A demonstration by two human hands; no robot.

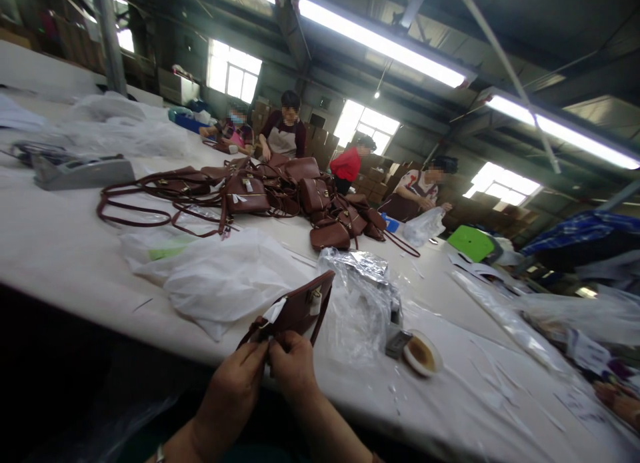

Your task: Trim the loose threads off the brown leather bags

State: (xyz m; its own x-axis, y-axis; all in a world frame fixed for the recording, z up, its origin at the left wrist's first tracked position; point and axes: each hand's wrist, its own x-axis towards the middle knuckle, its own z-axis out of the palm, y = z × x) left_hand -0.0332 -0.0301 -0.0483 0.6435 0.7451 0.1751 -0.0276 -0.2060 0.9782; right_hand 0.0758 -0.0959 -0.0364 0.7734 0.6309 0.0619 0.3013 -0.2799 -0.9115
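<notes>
Both hands hold a brown handbag [300,308] tilted up at the table's near edge. It has a metal clasp and a white tag or paper on its face. My left hand [235,378] is closed at the bag's lower left end. Beside it, my right hand [294,364] pinches at the same end, the fingertips of both hands nearly meeting. What exactly lies between the fingertips is too small to make out. Just behind the bag lie a white cloth-like bag [220,276] and crumpled clear plastic [350,316].
A heap of brown handbags [250,195] with long straps covers the table's middle. A tape dispenser [85,172] stands at left. At right are a round dish [420,354], a small grey block [398,343] and a green object [470,243]. Several co-workers [285,133] stand across the table.
</notes>
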